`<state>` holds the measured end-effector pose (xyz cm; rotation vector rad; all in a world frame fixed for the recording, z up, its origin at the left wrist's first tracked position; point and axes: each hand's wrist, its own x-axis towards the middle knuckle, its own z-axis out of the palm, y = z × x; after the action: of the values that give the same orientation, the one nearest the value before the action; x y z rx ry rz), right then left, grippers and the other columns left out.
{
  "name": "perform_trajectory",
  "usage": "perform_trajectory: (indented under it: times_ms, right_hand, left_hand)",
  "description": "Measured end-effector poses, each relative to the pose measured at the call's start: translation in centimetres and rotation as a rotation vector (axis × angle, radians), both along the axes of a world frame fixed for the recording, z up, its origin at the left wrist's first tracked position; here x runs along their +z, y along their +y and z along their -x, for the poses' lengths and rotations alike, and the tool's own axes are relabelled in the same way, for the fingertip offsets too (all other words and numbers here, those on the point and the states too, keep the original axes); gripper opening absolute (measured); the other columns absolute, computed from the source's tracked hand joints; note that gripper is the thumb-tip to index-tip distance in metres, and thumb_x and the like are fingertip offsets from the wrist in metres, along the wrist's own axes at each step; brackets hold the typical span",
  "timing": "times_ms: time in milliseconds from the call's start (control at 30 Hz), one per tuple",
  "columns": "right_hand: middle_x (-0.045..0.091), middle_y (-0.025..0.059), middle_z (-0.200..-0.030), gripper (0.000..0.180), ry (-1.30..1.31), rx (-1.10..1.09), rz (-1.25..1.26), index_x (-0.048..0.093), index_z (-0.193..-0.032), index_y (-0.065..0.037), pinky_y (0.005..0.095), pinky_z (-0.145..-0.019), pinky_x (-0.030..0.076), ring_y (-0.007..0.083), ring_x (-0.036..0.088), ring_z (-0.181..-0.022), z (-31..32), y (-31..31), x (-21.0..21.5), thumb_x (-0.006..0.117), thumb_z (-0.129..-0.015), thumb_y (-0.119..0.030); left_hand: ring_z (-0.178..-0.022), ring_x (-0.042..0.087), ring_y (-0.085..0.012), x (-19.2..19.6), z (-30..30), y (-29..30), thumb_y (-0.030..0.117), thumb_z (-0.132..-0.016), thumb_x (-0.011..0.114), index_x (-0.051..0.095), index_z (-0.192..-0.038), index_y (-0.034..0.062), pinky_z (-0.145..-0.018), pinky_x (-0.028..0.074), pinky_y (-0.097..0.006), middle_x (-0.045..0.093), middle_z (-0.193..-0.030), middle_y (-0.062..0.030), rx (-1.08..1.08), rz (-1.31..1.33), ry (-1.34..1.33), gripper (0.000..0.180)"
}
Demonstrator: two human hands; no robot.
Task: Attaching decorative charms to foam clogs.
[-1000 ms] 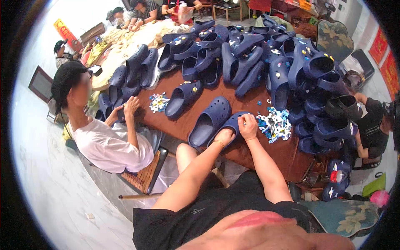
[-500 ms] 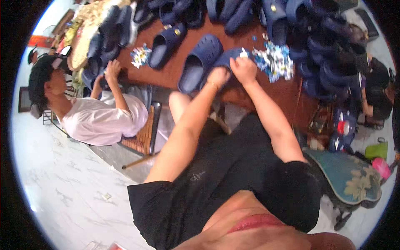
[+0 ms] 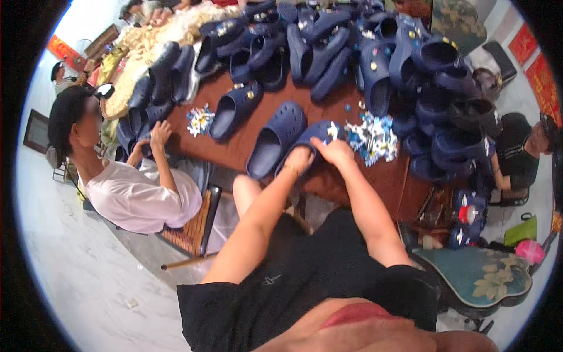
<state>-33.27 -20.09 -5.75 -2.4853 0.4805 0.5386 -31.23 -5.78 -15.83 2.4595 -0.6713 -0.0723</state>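
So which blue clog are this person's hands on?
The right clog of the front two: left hand at its opening, right hand on its toe. The left clog beside it lies untouched.

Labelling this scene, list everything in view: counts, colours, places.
worked clog: 1, navy, under both hands
second clog: 1, navy, left of it
third clog: 1, navy, farther left
charm piles: 2, white and blue, flanking these clogs
heaped clogs: uncountable, mostly navy, around table's far half
table: 1, brown, centre
heap: 1, cream, upper left
slatted seat: 1, brown, lower left
floral seat: 1, teal, lower right
likely bag: 1, green, right floor
round item: 1, pink, beside it
wall sheets: 2, red, upper right
left person: 1, white top, left
right person: 1, black clothes, right
other people: 2+, upper left
left hand: 1, at clog's opening
right hand: 1, on clog's toe
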Motion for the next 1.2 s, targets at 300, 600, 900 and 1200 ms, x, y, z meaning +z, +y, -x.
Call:
perform_trajectory:
  times_ms: [300,600,900,1200]
  right_hand:
    - [0.056,0.0273,-0.088,0.057,-0.203,-0.097,-0.066,0.062,-0.077,0.003,0.0411,-0.083,0.039,0.0387,0.054,-0.089,0.0,-0.8,-4.0,0.034,-0.08,-0.046]
    - [0.06,0.0131,-0.068,0.032,-0.337,-0.51,-0.875,0.053,-0.094,0.003,0.021,-0.033,0.036,0.0159,0.058,-0.048,1.3,-2.7,-6.7,0.033,-0.085,-0.021]
    - [0.056,0.0205,-0.089,0.034,-0.628,-0.202,0.215,0.049,-0.097,0.003,0.0431,-0.066,0.046,0.0352,0.057,-0.078,-2.3,-2.4,-3.9,0.044,-0.082,-0.028]
    - [0.047,0.0288,-0.103,0.069,-0.333,-0.267,0.156,0.037,-0.106,0.007,0.0415,-0.075,0.046,0.039,0.053,-0.091,-4.1,0.0,-0.5,0.061,-0.069,-0.046]
  left_hand:
    - [-0.068,0.055,-0.0372,1.4,0.2,-0.9,0.022,-0.073,0.054,0.058,-0.071,-0.0023,-0.065,0.044,-0.044,0.057,-0.072,-0.0228,0.024,0.124,-0.087,0.025]
    - [-0.071,0.055,-0.0366,0.2,-0.6,-0.8,0.023,-0.073,0.053,0.059,-0.072,-0.0024,-0.069,0.044,-0.043,0.057,-0.074,-0.0226,0.086,0.044,-0.015,0.026]
    - [-0.072,0.055,-0.0375,0.2,-0.4,-0.9,0.023,-0.075,0.05,0.058,-0.074,-0.003,-0.07,0.044,-0.044,0.057,-0.076,-0.0238,0.037,0.046,-0.027,0.027]
    - [-0.071,0.055,-0.038,0.7,-0.5,-0.9,0.024,-0.075,0.051,0.058,-0.073,-0.003,-0.068,0.044,-0.044,0.057,-0.074,-0.0236,0.047,0.055,-0.027,0.027]
